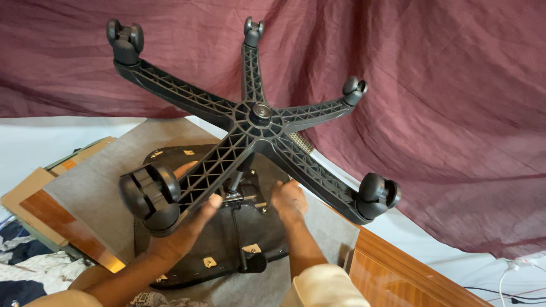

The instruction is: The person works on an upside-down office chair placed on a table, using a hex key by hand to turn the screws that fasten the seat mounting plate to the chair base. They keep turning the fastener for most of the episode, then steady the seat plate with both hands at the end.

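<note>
Upside down, the chair's five-star base [259, 116] points up, exposing the seat underside [227, 239]; left hand [190, 224] steadies, right hand [288, 199] pinches hardware—both grips partly hidden.

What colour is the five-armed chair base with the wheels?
Black, as the head view shows: the chair base and its castors alike.

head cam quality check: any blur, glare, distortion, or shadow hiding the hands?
Head view: sharp overall, soft even light; wide-angle stretch enlarges the near caster; mild glare on the wooden board; the chair base crosses in front of the left hand, hiding its fingers; the right hand shows its back only, beside the dark seat plate.
</note>
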`<state>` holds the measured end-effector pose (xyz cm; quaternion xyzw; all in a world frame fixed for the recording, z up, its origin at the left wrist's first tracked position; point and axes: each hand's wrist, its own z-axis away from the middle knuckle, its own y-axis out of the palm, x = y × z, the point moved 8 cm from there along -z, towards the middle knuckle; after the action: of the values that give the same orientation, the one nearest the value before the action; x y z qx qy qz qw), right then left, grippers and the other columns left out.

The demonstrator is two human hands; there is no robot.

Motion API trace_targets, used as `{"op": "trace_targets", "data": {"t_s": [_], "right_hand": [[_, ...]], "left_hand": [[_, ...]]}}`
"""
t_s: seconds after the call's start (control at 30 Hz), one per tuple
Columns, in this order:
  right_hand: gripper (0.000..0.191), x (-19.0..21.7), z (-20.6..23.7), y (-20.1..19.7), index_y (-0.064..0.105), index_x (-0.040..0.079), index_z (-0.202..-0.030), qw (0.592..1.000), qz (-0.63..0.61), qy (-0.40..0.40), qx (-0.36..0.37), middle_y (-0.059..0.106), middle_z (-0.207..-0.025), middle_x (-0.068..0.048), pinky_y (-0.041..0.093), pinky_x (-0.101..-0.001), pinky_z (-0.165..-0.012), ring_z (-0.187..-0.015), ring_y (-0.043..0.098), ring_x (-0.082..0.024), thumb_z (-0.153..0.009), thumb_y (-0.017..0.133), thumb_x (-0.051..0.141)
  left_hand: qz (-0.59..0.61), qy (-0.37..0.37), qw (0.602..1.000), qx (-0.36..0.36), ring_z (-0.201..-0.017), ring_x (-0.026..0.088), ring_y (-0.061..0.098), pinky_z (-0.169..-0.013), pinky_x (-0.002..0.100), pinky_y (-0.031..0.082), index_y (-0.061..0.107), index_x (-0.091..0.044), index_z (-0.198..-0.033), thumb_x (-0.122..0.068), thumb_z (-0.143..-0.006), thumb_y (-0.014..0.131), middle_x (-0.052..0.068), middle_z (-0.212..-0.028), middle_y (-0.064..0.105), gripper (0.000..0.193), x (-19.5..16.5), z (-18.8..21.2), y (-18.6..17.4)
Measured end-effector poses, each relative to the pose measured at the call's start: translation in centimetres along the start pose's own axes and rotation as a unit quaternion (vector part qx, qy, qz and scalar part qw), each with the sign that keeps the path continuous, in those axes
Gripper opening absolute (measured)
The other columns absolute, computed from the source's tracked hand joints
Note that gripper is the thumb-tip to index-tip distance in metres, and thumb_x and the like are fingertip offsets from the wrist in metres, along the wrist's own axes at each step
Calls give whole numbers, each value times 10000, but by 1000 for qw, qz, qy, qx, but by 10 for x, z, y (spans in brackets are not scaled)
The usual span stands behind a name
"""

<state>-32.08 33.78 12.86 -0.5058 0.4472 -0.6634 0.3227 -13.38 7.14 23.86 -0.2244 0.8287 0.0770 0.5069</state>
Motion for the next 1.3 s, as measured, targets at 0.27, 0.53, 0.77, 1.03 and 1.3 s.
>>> {"op": "trace_targets", "data": {"t_s": [0.27, 0.53, 0.77, 1.03, 1.3], "right_hand": [[418, -1, 50, -11, 523, 76, -1261, 997, -48, 15, -66, 697, -1143, -243, 515, -545, -928, -1079, 670, -448, -1039, 448, 423], [408, -7, 44, -5, 497, 41, -1272, 990, -89, -47, -95, 636, -1147, -327, 501, -570, -905, -1013, 655, -505, -965, 501, 309], [406, -15, 23, 8, 488, 39, -1287, 988, -108, -67, -90, 650, -1174, -308, 489, -563, -942, -1054, 639, -508, -959, 534, 274], [385, -24, 17, 7, 584, 72, -1244, 993, -107, -16, -53, 652, -1216, -272, 488, -550, -956, -1098, 629, -486, -962, 554, 333], [379, -46, -21, 38, 708, 143, -1098, 999, 0, -45, -31, 716, -1149, -149, 579, -519, -801, -1012, 702, -387, -947, 493, 416]], "left_hand": [[-240, 41, 970, 14, -798, 203, 710, -762, 338, 564, 773, -79, -1009, -345, -919, 691, 66, -875, 758, 292, 23, -9, -13], [-16, -143, 989, 17, -714, 127, 683, -648, 302, 560, 751, -42, -978, -279, -838, 777, 35, -845, 761, 276, 40, -3, -13], [-21, -266, 962, 59, -819, 121, 717, -728, 289, 553, 703, 36, -1100, -114, -887, 704, 96, -1038, 796, 260, 73, 22, -12], [15, -285, 954, 89, -846, 151, 733, -781, 275, 582, 563, -72, -1418, -69, -882, 654, 84, -1074, 778, 543, 82, 23, 1], [7, -295, 948, 119, -880, 142, 746, -806, 269, 577, 565, -79, -1410, -76, -898, 621, 81, -1073, 781, 514, 82, 26, 0]]}}
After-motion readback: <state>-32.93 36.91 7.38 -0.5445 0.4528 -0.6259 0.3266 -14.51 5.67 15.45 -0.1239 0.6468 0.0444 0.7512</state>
